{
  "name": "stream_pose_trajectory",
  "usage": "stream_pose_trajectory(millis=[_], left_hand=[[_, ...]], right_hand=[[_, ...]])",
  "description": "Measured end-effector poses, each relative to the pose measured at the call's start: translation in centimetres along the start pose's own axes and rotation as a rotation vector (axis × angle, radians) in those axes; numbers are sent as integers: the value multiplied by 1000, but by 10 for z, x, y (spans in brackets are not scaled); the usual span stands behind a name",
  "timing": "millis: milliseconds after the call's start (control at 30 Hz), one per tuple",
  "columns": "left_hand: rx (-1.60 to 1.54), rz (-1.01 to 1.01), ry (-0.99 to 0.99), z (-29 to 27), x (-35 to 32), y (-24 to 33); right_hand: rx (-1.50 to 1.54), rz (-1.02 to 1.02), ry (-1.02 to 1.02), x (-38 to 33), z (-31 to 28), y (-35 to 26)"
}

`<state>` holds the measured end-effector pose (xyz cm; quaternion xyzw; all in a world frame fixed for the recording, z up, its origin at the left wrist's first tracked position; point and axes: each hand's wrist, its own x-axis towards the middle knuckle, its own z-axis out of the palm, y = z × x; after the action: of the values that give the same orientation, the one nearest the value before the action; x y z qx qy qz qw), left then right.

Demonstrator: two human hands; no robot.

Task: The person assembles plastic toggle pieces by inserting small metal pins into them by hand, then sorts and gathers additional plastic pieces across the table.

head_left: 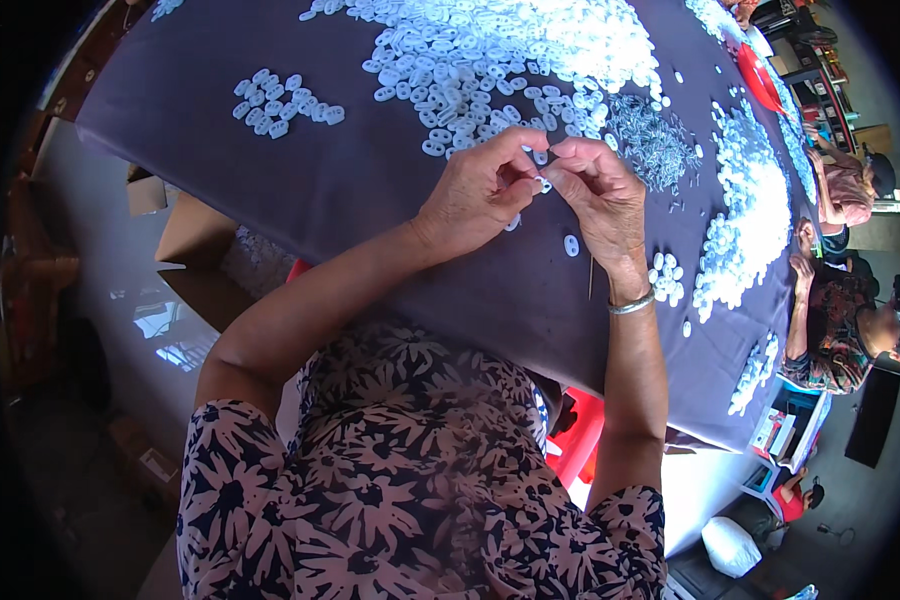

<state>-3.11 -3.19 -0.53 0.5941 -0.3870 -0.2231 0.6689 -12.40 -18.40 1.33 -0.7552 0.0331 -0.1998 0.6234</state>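
Observation:
My left hand and my right hand meet fingertip to fingertip above a dark purple tablecloth. Between them they pinch one small white oval plastic piece. My left thumb and forefinger grip it from the left. The right fingers close on it from the right, perhaps with a tiny metal part that is too small to make out. A big heap of the same white pieces lies just beyond the hands. A pile of small grey metal bits sits to the right of it.
A small cluster of white pieces lies at the far left, and single ones near my right wrist. More white heaps run along the right side, where other people sit. Cardboard boxes stand below the table's left edge.

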Motion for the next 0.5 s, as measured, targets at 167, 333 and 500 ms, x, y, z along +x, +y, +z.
stream_pose_trajectory(millis=[167, 333, 500], left_hand=[[36, 28, 39, 1, -1, 1], [87, 17, 87, 2, -1, -1], [130, 27, 111, -1, 1, -2]], right_hand=[[-228, -44, 21, -2, 5, -6], [-278, -74, 119, -4, 14, -1], [-356, -64, 121, -2, 19, -6]])
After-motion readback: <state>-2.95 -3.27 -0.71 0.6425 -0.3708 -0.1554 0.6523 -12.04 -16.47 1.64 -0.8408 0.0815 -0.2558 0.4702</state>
